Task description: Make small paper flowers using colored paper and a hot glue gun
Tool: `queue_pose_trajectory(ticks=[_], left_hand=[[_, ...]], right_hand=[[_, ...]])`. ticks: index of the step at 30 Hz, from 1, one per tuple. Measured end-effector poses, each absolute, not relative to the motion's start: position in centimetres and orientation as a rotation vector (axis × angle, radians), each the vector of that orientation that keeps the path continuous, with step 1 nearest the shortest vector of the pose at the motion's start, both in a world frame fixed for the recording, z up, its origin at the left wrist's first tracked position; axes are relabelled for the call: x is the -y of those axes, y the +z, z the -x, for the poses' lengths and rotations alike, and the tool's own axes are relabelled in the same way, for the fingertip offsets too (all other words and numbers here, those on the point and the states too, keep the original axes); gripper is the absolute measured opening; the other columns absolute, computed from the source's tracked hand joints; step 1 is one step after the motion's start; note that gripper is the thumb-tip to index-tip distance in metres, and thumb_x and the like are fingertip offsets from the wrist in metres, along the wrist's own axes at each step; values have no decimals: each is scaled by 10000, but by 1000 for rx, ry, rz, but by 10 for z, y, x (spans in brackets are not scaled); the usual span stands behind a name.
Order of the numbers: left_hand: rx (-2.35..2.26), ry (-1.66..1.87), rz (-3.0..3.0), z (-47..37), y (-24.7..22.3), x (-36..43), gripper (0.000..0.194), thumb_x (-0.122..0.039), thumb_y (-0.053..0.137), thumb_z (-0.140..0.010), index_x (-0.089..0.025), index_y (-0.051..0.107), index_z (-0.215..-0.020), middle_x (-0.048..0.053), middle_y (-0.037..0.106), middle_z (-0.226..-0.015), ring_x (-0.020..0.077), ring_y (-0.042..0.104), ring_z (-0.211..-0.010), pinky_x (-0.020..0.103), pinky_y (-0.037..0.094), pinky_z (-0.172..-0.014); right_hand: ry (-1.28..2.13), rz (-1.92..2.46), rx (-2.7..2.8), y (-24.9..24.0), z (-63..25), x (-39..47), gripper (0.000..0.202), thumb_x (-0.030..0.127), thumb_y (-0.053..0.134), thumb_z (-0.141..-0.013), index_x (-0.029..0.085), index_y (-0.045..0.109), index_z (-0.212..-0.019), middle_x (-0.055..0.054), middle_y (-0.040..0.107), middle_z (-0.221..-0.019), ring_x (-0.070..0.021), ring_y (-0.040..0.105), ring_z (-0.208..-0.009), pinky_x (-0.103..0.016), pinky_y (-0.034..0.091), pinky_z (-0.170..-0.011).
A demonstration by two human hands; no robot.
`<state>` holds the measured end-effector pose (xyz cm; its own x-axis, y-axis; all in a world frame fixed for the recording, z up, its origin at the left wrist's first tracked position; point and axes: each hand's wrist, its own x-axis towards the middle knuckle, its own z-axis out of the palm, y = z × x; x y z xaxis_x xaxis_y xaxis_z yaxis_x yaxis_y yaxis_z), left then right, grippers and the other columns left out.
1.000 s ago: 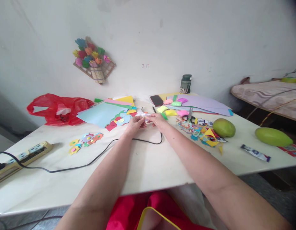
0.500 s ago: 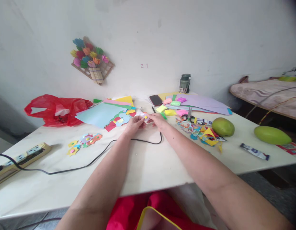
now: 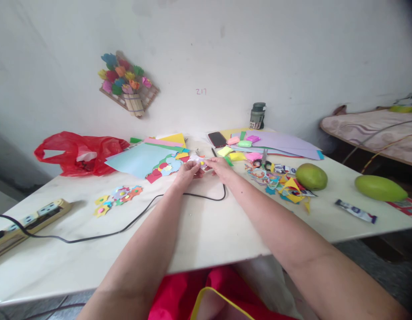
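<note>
Near the middle of the table, my left hand [image 3: 188,172] is closed on the left edge of a small pale paper flower [image 3: 201,162] with a yellow centre. From the right, my right hand [image 3: 218,167] pinches the same flower, its fingertips at the flower's edge. Just left of my left hand lie coloured paper cutouts [image 3: 166,167]. A group of finished-looking paper flowers [image 3: 119,195] rests further left. The fingertips' undersides are hidden.
A black cable [image 3: 109,234] crosses the table from a power strip [image 3: 33,224] at left. A red bag [image 3: 82,153] sits back left. Right of my hands are clay packets [image 3: 237,156], scissors [image 3: 264,161], paper scraps [image 3: 275,184], green fruit [image 3: 311,176] and a glue tube [image 3: 355,210]. A phone [image 3: 217,139] lies behind.
My right fingertips have shifted very slightly over the pale flower. Both hands otherwise keep their place and hold.
</note>
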<state>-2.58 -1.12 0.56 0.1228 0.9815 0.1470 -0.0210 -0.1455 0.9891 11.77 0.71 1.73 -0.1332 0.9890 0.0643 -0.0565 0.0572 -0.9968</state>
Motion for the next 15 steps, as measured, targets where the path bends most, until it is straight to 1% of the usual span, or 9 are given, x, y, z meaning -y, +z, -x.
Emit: queue_pose_trajectory(ticks=[3,6,11,15], left_hand=[[-1031,1207,-1369,25,7,12,395,-525,633,-658,-150,542,-744,17,614,-663,97,561,-540,244,474,-597],[-1035,1209,-1352,26,7,13,410,-550,604,-675,-149,562,-752,18,608,-649,97,557,-539,249,477,-610],[-1043,1254,-1320,27,5,10,402,-526,653,-637,-148,523,-677,9,591,-618,93,544,-519,256,483,-610],[-1024,1275,-1311,27,4,10,385,-500,660,-643,-149,505,-674,9,595,-633,93,549,-523,267,489,-614]], right_hand=[[1271,1070,1286,16,-117,-8,110,261,613,-688,154,607,-666,-5,614,-604,-91,553,-575,-165,303,-410],[1234,1065,1344,12,-116,-11,120,278,625,-671,159,614,-674,3,612,-593,-95,551,-575,-167,304,-415],[1201,1024,1449,11,-117,-12,150,312,620,-657,163,629,-670,0,612,-599,-99,547,-594,-167,307,-419],[1192,1032,1472,13,-117,-11,134,280,589,-667,156,641,-669,-7,613,-588,-100,537,-585,-172,322,-429]])
